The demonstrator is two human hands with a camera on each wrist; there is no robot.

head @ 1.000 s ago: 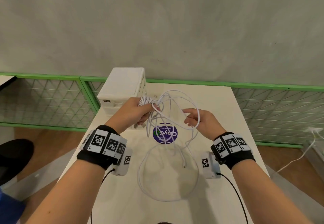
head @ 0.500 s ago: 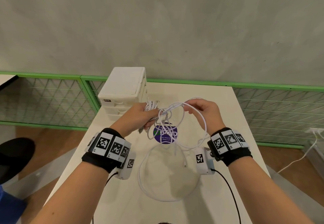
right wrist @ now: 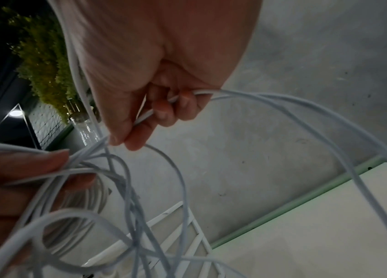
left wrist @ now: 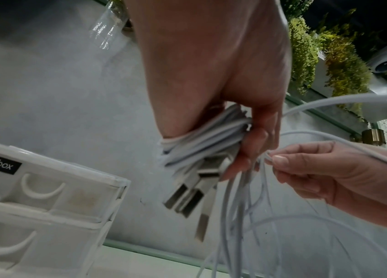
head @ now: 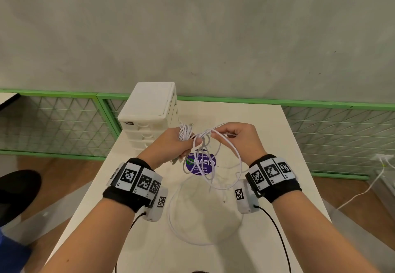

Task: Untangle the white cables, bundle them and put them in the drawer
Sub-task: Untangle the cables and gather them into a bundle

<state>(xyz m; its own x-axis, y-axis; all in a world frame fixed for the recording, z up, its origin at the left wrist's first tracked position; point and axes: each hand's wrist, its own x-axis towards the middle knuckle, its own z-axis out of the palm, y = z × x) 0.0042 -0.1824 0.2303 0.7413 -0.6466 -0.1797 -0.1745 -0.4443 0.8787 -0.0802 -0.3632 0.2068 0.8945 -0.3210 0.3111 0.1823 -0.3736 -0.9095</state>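
My left hand (head: 181, 144) grips a coiled bundle of white cables (head: 185, 131) above the table, and several metal USB plugs (left wrist: 187, 197) hang below its fingers. My right hand (head: 230, 134) pinches a white cable strand (right wrist: 164, 105) close beside the left hand, at a knot of tangled loops (head: 205, 142). Loose loops (head: 213, 172) hang down from both hands, and one big loop (head: 192, 236) lies on the table. The white drawer unit (head: 149, 112) stands behind my left hand with its drawers (left wrist: 33, 190) closed.
The white table (head: 288, 166) carries a round purple sticker (head: 201, 163) under the cables. A green mesh fence (head: 53, 123) runs behind the table before a grey wall. Another white cable (head: 367, 187) lies on the floor at right.
My right hand rose and moved left with its strand, from well apart to right beside the left hand. The hanging loops drew together into a tighter knot.
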